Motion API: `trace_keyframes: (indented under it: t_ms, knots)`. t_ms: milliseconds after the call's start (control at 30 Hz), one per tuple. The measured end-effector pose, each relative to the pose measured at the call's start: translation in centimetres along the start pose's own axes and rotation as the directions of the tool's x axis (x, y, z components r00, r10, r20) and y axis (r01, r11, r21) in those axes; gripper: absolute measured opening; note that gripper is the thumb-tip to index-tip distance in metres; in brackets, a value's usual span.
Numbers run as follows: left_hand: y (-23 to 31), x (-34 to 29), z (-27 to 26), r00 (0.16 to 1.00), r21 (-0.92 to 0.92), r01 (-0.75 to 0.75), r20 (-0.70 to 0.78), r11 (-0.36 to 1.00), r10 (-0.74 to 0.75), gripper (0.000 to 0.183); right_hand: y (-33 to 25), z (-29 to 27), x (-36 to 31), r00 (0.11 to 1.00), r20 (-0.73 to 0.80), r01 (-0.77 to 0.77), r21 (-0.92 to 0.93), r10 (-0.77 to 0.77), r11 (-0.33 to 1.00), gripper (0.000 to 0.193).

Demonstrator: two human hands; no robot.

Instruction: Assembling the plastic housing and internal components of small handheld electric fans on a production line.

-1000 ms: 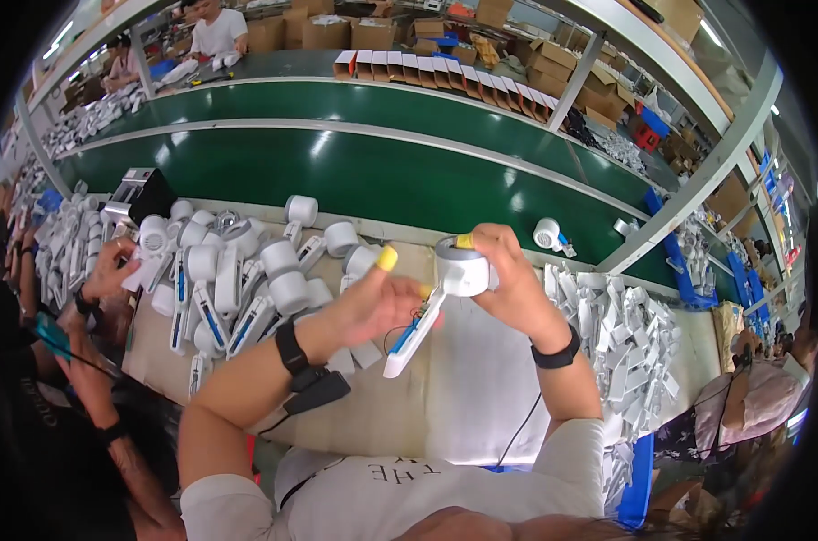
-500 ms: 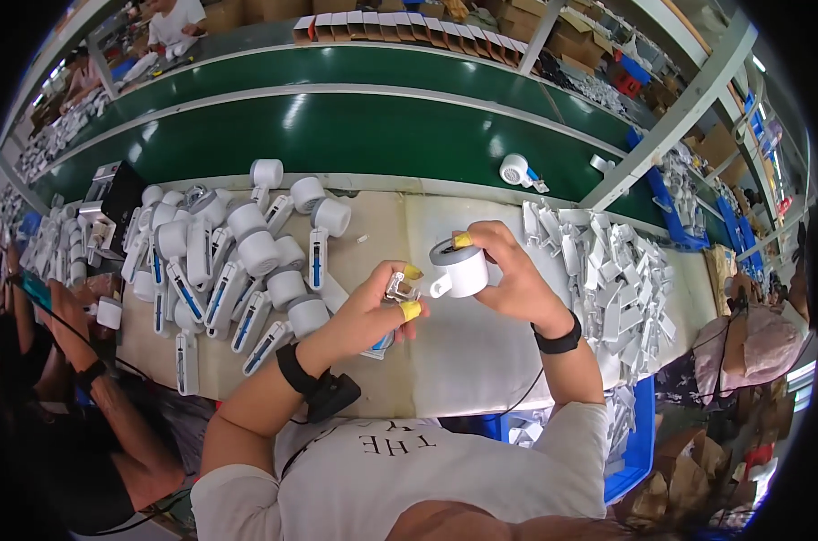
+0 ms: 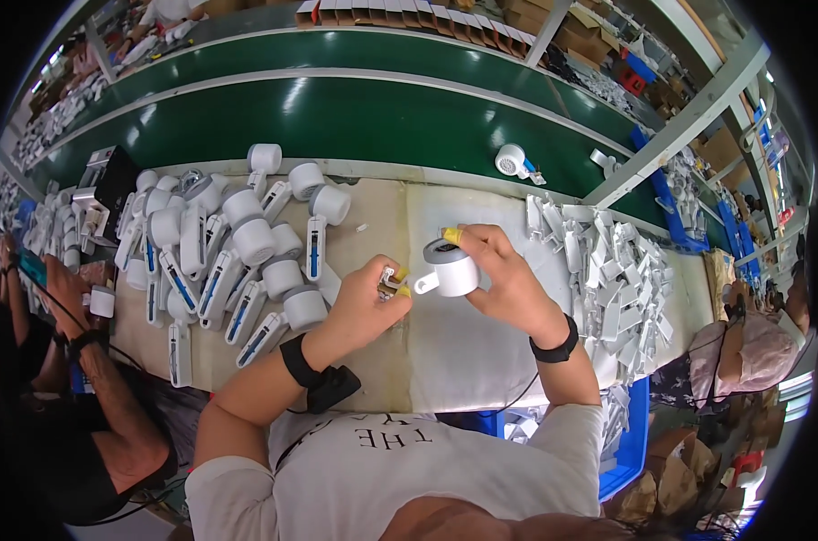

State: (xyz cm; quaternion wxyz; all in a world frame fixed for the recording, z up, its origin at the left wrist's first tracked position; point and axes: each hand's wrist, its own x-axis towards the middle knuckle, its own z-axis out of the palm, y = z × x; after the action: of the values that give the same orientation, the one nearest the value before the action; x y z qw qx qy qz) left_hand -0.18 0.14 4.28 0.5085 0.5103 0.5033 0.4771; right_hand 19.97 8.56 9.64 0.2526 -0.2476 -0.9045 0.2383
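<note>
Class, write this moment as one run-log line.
left hand: small part | right hand: white round housing | table: white pieces heaped right

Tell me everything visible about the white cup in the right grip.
The cup is a squat cylinder, apparently plastic, with a grey ring around its top and a holed tab jutting left. Slightly tilted, it is held above the table. The right grip holds it from the right, a yellow-wrapped fingertip at the rim.

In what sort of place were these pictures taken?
Probably a factory assembly line. A long, glossy green belt, many similar white cylindrical-headed devices piled together, and a heap of loose white plastic-looking parts suggest it.
</note>
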Motion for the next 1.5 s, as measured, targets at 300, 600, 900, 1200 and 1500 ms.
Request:
trace_keyframes:
  t_ms: [300, 600, 900, 1200, 1500]
  knots:
    - [0.5, 0.8, -0.4, 0.96, 0.01, 0.063, 0.273, 0.998, -0.064, 0.021, 1.1, -1.5, 1.3, 0.982, 0.178, -0.157, 0.602, 0.06, 0.783, 0.061]
    - [0.2, 1.0, -0.7, 0.982, 0.178, -0.012, 0.186, 0.984, -0.022, 0.025, -0.5, -2.4, 3.3, 0.968, 0.245, -0.046, 0.373, -0.05, 0.927, 0.047]
    - [1.0, 0.6, 0.1, 0.97, 0.343, -0.058, 0.24, 0.938, -0.028, 0.034, -0.4, -2.2, 3.3, 0.949, 0.316, -0.094, 0.237, 0.015, 0.967, 0.043]
    - [-0.1, -0.3, 0.0, 0.916, -0.008, 0.205, 0.353, 0.979, -0.189, 0.017, 2.3, 0.5, 0.9, 0.936, 0.349, -0.214, 0.492, 0.033, 0.844, 0.046]
    - [-0.3, -0.4, -0.3, 0.967, -0.528, 0.199, 0.245, 0.825, -0.076, 0.026, 11.8, -6.5, -4.6, 0.579, -0.534, -0.76, -0.082, 0.616, 0.644, 0.038]
